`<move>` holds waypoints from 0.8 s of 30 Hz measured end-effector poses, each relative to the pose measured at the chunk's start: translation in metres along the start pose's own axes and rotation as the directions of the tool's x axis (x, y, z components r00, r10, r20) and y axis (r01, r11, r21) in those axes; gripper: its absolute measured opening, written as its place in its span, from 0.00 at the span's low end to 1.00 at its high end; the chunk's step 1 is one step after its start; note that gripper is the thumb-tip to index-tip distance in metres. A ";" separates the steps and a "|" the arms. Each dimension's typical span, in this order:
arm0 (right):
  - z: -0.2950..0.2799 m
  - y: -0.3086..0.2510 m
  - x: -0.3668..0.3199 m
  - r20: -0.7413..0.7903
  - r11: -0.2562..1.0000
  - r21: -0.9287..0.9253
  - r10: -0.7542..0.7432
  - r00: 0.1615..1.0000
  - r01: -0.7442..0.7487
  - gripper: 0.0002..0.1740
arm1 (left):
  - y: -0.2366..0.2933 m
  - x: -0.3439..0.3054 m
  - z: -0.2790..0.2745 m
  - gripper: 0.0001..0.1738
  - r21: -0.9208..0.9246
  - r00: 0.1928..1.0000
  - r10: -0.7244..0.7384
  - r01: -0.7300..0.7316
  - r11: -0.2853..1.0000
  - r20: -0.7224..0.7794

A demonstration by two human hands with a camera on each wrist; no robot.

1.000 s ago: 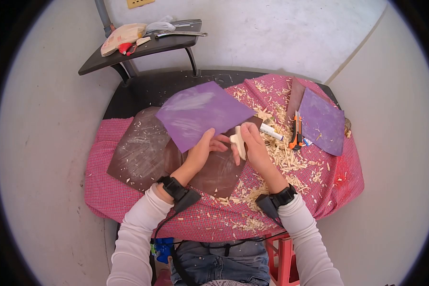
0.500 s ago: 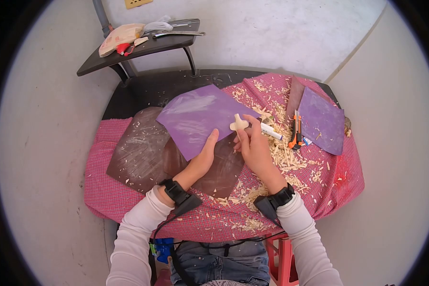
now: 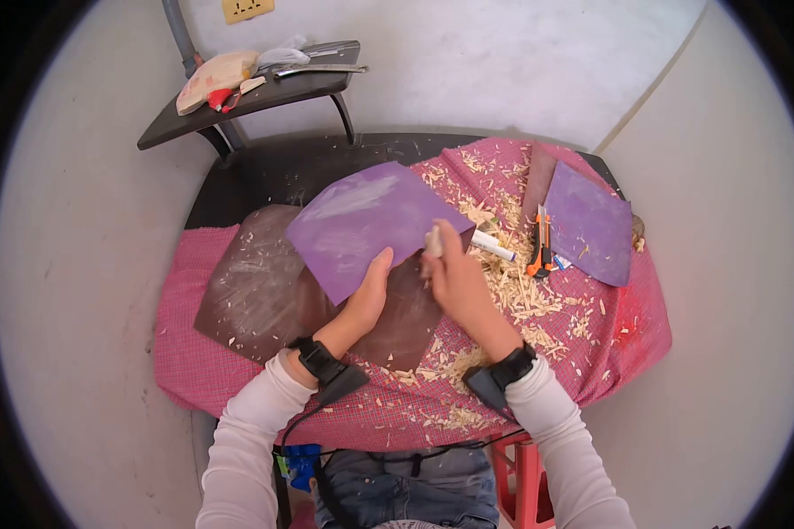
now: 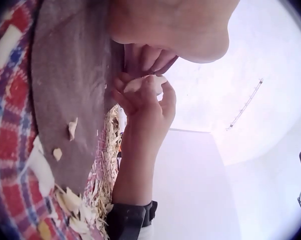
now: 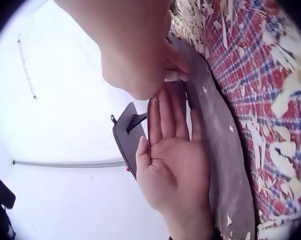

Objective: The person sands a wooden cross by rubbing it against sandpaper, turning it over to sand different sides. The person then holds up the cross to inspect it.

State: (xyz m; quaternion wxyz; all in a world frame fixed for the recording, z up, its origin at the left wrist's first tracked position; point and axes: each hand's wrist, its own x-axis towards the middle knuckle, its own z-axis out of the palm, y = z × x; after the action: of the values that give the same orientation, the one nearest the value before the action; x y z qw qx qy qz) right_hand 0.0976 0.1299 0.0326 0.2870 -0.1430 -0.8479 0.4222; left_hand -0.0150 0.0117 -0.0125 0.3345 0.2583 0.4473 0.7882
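Observation:
My right hand point(image 3: 459, 282) pinches a small pale carved wooden piece point(image 4: 140, 85) between thumb and fingers, over the right part of a purple sandpaper sheet point(image 3: 353, 225). In the head view the piece is blurred and partly hidden by the fingers. At the sheet's near edge is my left hand point(image 3: 366, 304), thumb raised. The right wrist view shows the left palm point(image 5: 178, 165) turned inward with its fingers straight, their tips beside the right hand. White dust streaks the purple sheet, which lies over brown sheets point(image 3: 256, 282).
Wood shavings point(image 3: 520, 295) cover much of the red checked cloth point(image 3: 185, 353). Right of the hands lie a white marker point(image 3: 494, 246), an orange and black utility knife point(image 3: 540, 242) and another purple sheet point(image 3: 591, 229). A small black shelf point(image 3: 318, 85) stands at the back left.
The right hand has turned the wooden piece and brought it over the purple sheet. The left fingers, earlier showing near the piece, are now hidden in the head view.

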 end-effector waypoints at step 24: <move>-0.014 0.001 -0.008 0.470 0.897 -0.156 -0.300 0.830 0.413 0.20 | 0.008 0.004 0.001 0.24 0.083 0.999 0.028 -0.025 0.996 -0.037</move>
State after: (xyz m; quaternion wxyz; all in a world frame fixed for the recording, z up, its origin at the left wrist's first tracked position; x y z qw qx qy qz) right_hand 0.1121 0.1359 0.0357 0.1445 0.0818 -0.9482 0.2709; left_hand -0.0191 0.0122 -0.0041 0.3045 0.2625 0.4823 0.7783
